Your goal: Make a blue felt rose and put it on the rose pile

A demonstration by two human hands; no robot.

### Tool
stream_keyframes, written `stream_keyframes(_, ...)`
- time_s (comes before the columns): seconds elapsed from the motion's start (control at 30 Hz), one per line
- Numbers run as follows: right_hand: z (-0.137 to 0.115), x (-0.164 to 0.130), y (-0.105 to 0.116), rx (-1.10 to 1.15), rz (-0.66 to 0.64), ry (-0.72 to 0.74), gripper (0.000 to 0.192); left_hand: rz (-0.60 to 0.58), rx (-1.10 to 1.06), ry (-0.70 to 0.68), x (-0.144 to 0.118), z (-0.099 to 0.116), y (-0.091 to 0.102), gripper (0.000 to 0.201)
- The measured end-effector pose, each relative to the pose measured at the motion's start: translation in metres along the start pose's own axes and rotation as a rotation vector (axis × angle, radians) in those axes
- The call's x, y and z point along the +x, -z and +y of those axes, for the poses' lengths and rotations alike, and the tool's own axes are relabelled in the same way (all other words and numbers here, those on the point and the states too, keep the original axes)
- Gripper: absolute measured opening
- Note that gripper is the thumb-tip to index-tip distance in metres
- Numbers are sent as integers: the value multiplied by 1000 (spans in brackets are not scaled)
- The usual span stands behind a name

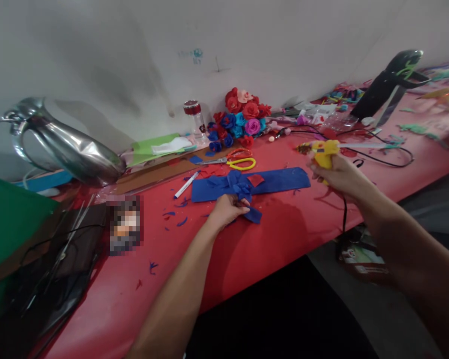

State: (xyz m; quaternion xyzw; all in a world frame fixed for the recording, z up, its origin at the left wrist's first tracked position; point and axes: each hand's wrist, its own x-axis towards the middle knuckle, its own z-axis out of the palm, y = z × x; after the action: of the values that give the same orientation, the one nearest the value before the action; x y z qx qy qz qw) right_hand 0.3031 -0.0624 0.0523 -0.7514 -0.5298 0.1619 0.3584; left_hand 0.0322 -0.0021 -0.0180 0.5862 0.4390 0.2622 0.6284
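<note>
The left hand [227, 208] keeps a closed grip on a folded blue paper piece [243, 192], pressed on the red desk [284, 234]. The right hand [338, 175] has its grip closed around a yellow glue gun [325, 152], well apart from the paper. Scissors [235, 159] lie behind the left grip.

No text can be read for certain. Faint teal scribbles [193, 55] stand on the far grey wall [284, 45], above the small clear jar with a red lid [195, 119], too blurred to read.
</note>
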Motion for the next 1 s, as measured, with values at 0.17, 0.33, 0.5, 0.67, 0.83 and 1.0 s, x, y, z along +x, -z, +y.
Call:
stream_keyframes(0.17, 3, -51, 0, 270, -508, -105, 38, 16, 83, -47, 2, -1, 0, 8)
stream_keyframes(0.33, -4, -75, -21, 150, -567, -67, 42, 13, 155, -45, 1, 3, 0, 8)
stream_keyframes(0.5, -4, -75, -26, 167, -466, 40, 37, 32, 128, -43, -1, 5, -2, 10)
stream_keyframes(0.67, 1, -72, -20, 189, -441, -11, 44, 53, 64, -40, -1, 3, -2, 8)
stream_keyframes(0.83, 2, -75, -22, 263, -438, -61, 48, 50, 75, -51, -2, 0, 2, 10)
stream_keyframes(1.0, -3, -83, -25, 334, -423, -111, 52, 5, 94, -81, -2, -1, 4, 13)
